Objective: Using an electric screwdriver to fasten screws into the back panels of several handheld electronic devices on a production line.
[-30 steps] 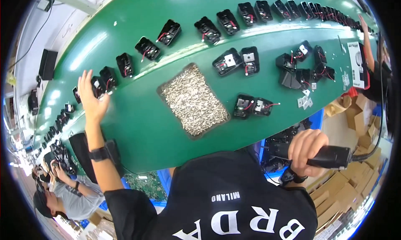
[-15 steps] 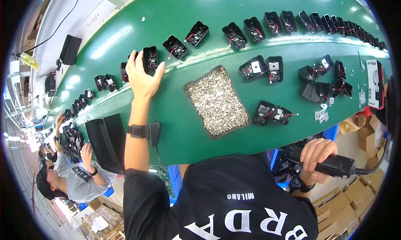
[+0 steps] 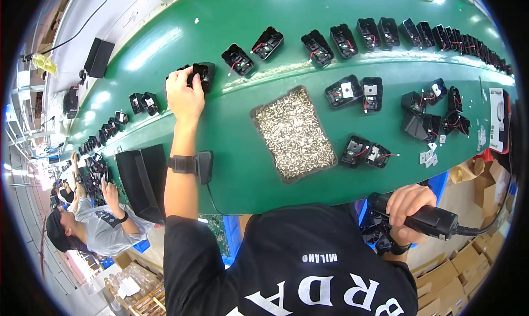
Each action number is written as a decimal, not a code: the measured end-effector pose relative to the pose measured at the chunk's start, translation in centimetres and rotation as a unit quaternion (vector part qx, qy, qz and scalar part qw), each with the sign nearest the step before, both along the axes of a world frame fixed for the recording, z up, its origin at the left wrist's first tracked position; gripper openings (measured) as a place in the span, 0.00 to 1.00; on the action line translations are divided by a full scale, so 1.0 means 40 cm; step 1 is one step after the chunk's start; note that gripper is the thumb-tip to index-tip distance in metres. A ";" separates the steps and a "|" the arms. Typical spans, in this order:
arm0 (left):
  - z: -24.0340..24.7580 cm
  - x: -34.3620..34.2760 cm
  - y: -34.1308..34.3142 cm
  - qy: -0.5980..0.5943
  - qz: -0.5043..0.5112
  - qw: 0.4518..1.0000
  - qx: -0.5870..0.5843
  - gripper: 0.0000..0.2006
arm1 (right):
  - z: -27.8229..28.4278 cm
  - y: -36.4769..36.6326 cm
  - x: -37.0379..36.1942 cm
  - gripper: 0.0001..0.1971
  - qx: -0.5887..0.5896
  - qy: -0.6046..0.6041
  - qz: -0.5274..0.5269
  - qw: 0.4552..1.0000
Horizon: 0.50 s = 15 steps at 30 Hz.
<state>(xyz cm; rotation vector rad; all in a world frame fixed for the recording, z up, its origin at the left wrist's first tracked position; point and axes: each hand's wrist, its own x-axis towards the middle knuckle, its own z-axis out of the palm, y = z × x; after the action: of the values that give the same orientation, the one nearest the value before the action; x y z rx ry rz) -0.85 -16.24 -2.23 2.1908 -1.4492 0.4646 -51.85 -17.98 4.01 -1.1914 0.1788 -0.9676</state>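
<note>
My left hand (image 3: 186, 97) reaches to the far row, its fingers and thumb closed around a black plastic housing (image 3: 205, 74) that is partly hidden by them. A second housing seems to be under the fingers, but I cannot make it out. On my left wrist sits a black band with a box (image 3: 204, 167) and a thin cable. My right hand (image 3: 410, 205) is wrapped round a black corded electric screwdriver (image 3: 432, 221), held at the near edge of the bench. Between the hands lies a tray of small metal screws (image 3: 297, 134).
Housings with red wires (image 3: 238, 60) line the far side of the green bench (image 3: 231, 195). More housings (image 3: 372, 94) and white square plates (image 3: 428, 158) lie at right. A black box (image 3: 140, 184) stands at left, near a co-worker (image 3: 104, 228). Cardboard cartons (image 3: 457, 266) are below right.
My left hand, spread over the housings before, has closed its fingers and thumb around one. My right hand with the screwdriver has shifted slightly left.
</note>
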 end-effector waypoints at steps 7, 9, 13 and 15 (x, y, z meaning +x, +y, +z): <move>0.097 -0.088 0.108 0.104 -0.089 0.989 -0.057 0.07 | 0.009 -0.003 0.052 0.20 0.030 0.016 0.023 0.999; 0.116 -0.118 0.186 0.159 -0.046 0.986 -0.028 0.07 | 0.000 -0.016 0.083 0.20 0.032 0.011 0.052 0.998; 0.168 -0.162 0.322 0.170 0.064 0.983 0.013 0.08 | 0.006 -0.042 0.120 0.20 0.053 -0.008 0.120 0.991; 0.181 -0.198 0.342 0.179 0.067 0.981 -0.016 0.08 | 0.022 -0.070 0.120 0.21 0.038 0.015 0.151 0.988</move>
<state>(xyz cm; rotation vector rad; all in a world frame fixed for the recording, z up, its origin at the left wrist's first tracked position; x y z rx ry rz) -8.77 -2.55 5.00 2.2148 -1.1011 0.1245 -47.07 -20.79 4.88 -1.1252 0.0544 -0.6716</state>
